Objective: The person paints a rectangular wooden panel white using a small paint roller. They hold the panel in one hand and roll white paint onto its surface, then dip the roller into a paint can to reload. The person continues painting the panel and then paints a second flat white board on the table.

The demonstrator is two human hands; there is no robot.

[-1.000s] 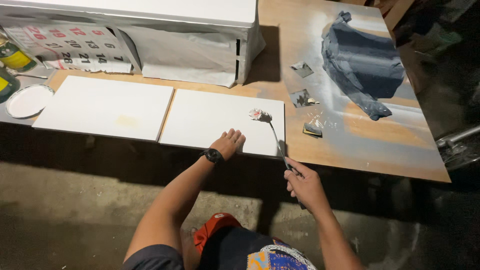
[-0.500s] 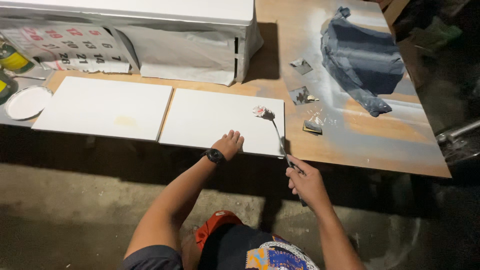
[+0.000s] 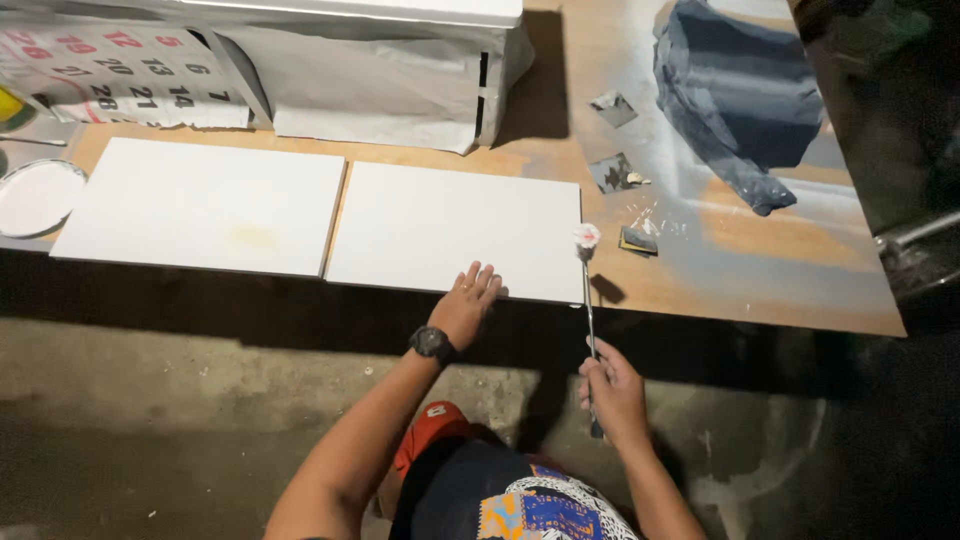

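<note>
Two white panels lie side by side on a wooden table [image 3: 760, 290]. My left hand [image 3: 468, 306], a black watch on its wrist, rests flat with fingers spread on the near edge of the right white panel [image 3: 450, 225]. My right hand [image 3: 612, 392] grips the thin handle of a small paint roller [image 3: 587, 262], whose white head stands at that panel's right edge. The left white panel [image 3: 200, 205] carries a faint yellowish stain and is untouched.
A white box wrapped in plastic [image 3: 380, 70] and a calendar sheet [image 3: 120, 85] lie behind the panels. A white round lid [image 3: 38, 196] sits at far left. A blue-grey cloth [image 3: 735, 95] and small sandpaper scraps [image 3: 615, 172] lie on the paint-sprayed right part of the table.
The roller head has shifted slightly right, from over the right panel's corner to its right edge. My left hand stays pressed on the panel's near edge.
</note>
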